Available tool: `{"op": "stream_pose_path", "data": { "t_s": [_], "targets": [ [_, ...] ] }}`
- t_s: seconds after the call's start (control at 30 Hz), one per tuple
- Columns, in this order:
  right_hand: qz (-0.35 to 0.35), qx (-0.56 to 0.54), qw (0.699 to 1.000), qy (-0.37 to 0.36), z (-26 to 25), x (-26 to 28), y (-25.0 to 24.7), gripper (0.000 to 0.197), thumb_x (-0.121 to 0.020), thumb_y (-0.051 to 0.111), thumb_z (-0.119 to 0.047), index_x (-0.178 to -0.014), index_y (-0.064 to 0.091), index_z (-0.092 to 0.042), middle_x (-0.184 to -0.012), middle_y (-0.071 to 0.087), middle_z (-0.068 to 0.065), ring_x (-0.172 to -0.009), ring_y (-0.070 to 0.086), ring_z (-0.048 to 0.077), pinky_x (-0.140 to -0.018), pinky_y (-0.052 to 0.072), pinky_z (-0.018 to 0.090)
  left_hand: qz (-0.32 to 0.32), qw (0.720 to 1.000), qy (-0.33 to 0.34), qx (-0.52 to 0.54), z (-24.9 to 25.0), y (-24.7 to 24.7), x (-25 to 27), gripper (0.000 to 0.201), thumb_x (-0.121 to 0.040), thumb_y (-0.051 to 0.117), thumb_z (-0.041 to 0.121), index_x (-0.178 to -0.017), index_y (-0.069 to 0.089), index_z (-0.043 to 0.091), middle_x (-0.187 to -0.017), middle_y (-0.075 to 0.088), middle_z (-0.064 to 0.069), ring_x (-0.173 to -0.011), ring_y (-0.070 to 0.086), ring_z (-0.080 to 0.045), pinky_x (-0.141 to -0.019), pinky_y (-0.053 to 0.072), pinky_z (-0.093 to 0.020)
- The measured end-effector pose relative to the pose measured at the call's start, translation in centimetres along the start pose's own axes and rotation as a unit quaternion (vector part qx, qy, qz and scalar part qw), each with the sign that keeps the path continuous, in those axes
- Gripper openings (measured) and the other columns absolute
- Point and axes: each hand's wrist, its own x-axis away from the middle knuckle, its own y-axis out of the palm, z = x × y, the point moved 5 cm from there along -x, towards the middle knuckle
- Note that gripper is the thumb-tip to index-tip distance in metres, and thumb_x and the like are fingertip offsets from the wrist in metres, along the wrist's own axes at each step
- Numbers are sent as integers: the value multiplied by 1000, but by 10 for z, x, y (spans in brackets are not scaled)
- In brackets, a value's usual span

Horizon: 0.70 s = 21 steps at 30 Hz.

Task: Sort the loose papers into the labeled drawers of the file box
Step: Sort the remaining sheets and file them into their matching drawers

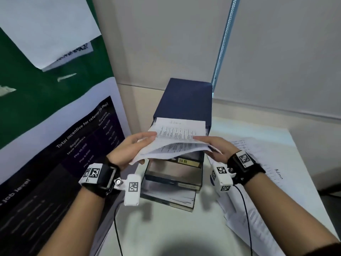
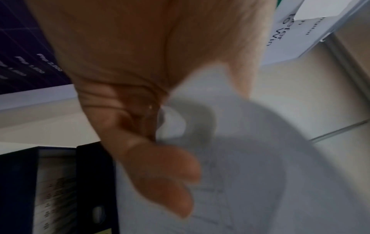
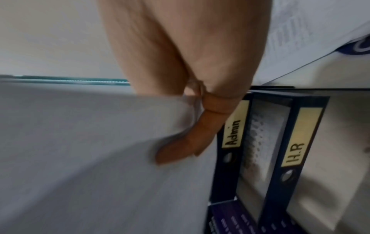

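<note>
A dark blue file box [image 1: 184, 100] stands at the back of the white table, its drawers pulled out in steps. Both hands hold a small sheaf of printed papers [image 1: 177, 139] over the top drawer. My left hand [image 1: 134, 145] grips the sheaf's left edge, thumb on top and fingers under it. My right hand [image 1: 214, 145] pinches the right edge. In the right wrist view the drawer labels read Admin [image 3: 233, 133] and H.R [image 3: 296, 152], and the papers [image 3: 90, 150] bulge below the fingers. The left wrist view shows curled fingers [image 2: 160, 174] under the blurred sheet [image 2: 260, 174].
More loose printed papers [image 1: 262, 182], one marked Admin, lie on the table right of the box. A dark poster [image 1: 55, 163] leans on the left wall beside the box. A black cable [image 1: 245, 209] runs from the right wrist. The table [image 1: 166, 228] front shows bare white.
</note>
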Motion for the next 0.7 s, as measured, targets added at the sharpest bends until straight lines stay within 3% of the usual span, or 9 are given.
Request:
{"op": "stream_pose_path", "data": {
  "t_s": [0.07,0.13,0.27,0.33,0.37,0.4,0.47,0.6,0.7],
  "targets": [
    [-40,-6,999,10,-1,6,9,43,-89,68,-13,-128,59,4,-116,68,13,-92,69,18,-87,57,29,24,999,18,15,7,-4,-4,34,-93,58,41,-119,69,22,-97,72,-11,-67,62,-25,-51,43,-24],
    [-74,-28,997,21,3,7,14,30,-94,58,-5,-123,62,5,-114,70,11,-90,71,15,-80,58,24,38,998,31,31,11,-12,-7,28,-98,53,36,-116,70,22,-83,70,-8,-56,60,-22,-44,36,-21],
    [-55,8,998,31,9,-9,7,33,-93,61,-6,-126,63,-5,-129,65,9,-118,63,20,-107,45,35,2,999,32,3,9,-15,-14,23,-95,61,22,-115,71,16,-76,71,-2,-52,60,-10,-39,43,-19],
    [-7,23,1000,14,3,-18,-1,33,-94,60,-7,-127,63,-7,-122,68,7,-104,69,13,-91,56,28,-14,999,20,-31,-1,-17,-24,29,-85,74,23,-114,72,21,-98,76,2,-76,67,-10,-59,55,-19],
    [9,18,1000,6,0,-22,-4,35,-95,60,-7,-129,60,-6,-118,69,8,-97,72,13,-80,59,26,-13,998,19,-54,-8,-19,-31,35,-80,77,25,-115,72,22,-111,74,5,-95,68,-10,-79,56,-23],
    [23,7,1000,-1,-1,-28,-8,39,-95,60,-8,-133,56,-5,-118,69,11,-96,72,16,-77,59,28,-9,998,21,-65,-14,-21,-37,39,-78,78,23,-116,72,22,-120,71,6,-110,64,-11,-97,51,-29],
    [21,10,1000,4,-2,-31,-11,47,-94,63,-13,-139,51,-8,-122,68,12,-102,70,21,-83,57,33,10,999,15,-41,-26,-22,-50,42,-76,79,16,-117,70,20,-124,69,0,-119,62,-17,-110,42,-38],
    [-66,61,993,81,12,-20,-7,42,-94,62,-11,-135,56,-15,-125,63,1,-70,68,4,-57,57,20,74,997,21,-24,-40,-22,-79,32,-85,71,-2,-107,69,21,-125,66,-14,-97,68,-17,-91,53,-28],
    [-54,43,996,65,12,-30,-13,39,-92,60,4,-129,61,-9,-129,58,2,-74,69,2,-65,58,15,161,985,18,-66,-44,-25,-99,26,-80,76,20,-101,68,33,-119,66,-13,-92,66,-20,-88,55,-34]
  ]
}}
